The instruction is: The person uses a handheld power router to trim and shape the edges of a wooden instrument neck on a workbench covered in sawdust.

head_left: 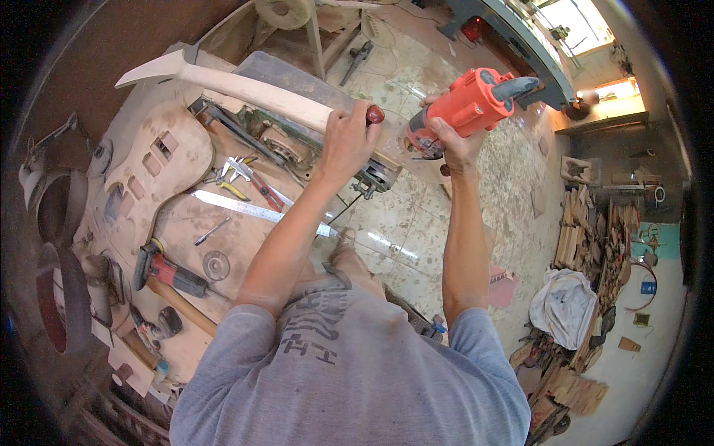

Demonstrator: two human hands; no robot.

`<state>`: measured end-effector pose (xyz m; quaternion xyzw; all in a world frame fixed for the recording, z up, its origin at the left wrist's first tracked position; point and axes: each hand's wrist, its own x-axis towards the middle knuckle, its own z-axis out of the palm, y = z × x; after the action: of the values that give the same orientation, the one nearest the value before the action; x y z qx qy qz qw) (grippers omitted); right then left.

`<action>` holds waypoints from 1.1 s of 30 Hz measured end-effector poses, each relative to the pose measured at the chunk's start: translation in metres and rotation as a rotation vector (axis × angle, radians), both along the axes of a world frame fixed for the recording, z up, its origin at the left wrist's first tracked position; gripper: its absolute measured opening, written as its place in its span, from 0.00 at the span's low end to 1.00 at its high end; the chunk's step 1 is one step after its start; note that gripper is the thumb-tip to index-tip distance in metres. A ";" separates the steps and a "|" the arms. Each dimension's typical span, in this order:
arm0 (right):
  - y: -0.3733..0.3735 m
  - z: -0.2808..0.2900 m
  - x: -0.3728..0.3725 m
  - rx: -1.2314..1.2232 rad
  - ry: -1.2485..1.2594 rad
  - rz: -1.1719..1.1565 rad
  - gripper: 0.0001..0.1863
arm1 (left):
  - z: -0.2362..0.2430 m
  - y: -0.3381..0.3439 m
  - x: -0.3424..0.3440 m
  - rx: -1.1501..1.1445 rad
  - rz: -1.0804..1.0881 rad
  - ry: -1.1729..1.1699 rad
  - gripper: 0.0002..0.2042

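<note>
My right hand (455, 143) is closed around the lower body of a red and dark grey handheld router (468, 104), tilted over to the right. A dark red round knob (374, 114) shows at the fingers of my left hand (348, 141), which are closed on it by the end of a pale wooden guitar neck (253, 93). A second such knob (445, 170) sits below the router, beside what looks like a clear base plate. The neck reaches left to its angled headstock (152, 69), above a metal vise (279, 141). My left fingers partly hide the neck's end.
On the bench at left lie a wooden guitar body template (160, 152), pliers (234, 189), a steel ruler (253, 212), a red and black power tool (171, 271) and a cordless drill (156, 323). Wood offcuts (580, 238) and a white sack (563, 308) lie at right.
</note>
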<state>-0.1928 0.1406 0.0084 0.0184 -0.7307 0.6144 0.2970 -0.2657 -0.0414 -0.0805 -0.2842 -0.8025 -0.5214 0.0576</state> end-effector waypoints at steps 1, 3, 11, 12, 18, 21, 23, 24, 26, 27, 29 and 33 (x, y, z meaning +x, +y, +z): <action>0.001 0.000 -0.001 -0.003 -0.006 0.004 0.35 | -0.001 0.000 0.000 -0.014 0.000 -0.004 0.16; 0.002 -0.001 -0.002 -0.009 -0.018 0.013 0.35 | -0.002 0.000 -0.001 -0.042 0.000 -0.014 0.17; 0.002 0.001 -0.003 -0.033 -0.027 0.007 0.36 | -0.002 0.001 -0.002 -0.019 -0.003 0.022 0.17; 0.003 0.001 -0.004 -0.031 -0.022 0.011 0.36 | -0.003 0.001 -0.002 -0.014 0.002 0.034 0.17; 0.006 -0.001 -0.006 -0.043 -0.030 0.025 0.37 | -0.005 0.003 -0.002 -0.015 0.004 0.033 0.17; 0.006 -0.001 -0.007 -0.051 -0.018 0.025 0.38 | -0.005 0.003 -0.001 -0.031 0.021 0.019 0.16; 0.007 -0.002 -0.008 -0.053 -0.030 0.031 0.38 | -0.002 0.003 0.001 -0.026 0.028 -0.011 0.16; 0.008 -0.002 -0.008 -0.055 -0.036 0.034 0.37 | -0.001 0.003 0.002 -0.023 0.032 -0.027 0.16; 0.010 -0.002 -0.009 -0.033 -0.033 0.049 0.37 | -0.003 0.003 0.001 -0.010 0.033 -0.007 0.17; 0.010 -0.002 -0.009 -0.022 -0.031 0.057 0.37 | -0.004 0.003 0.000 -0.003 0.033 0.003 0.17; 0.010 -0.002 -0.009 -0.034 -0.043 0.060 0.36 | -0.002 0.003 0.001 -0.013 0.044 -0.009 0.17; 0.007 0.002 -0.010 -0.038 -0.035 0.078 0.36 | -0.002 0.003 0.002 -0.010 0.058 -0.039 0.16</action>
<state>-0.2031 0.1477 0.0105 0.0305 -0.7229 0.6393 0.2604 -0.2639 -0.0379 -0.0821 -0.2508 -0.8139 -0.5210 0.0555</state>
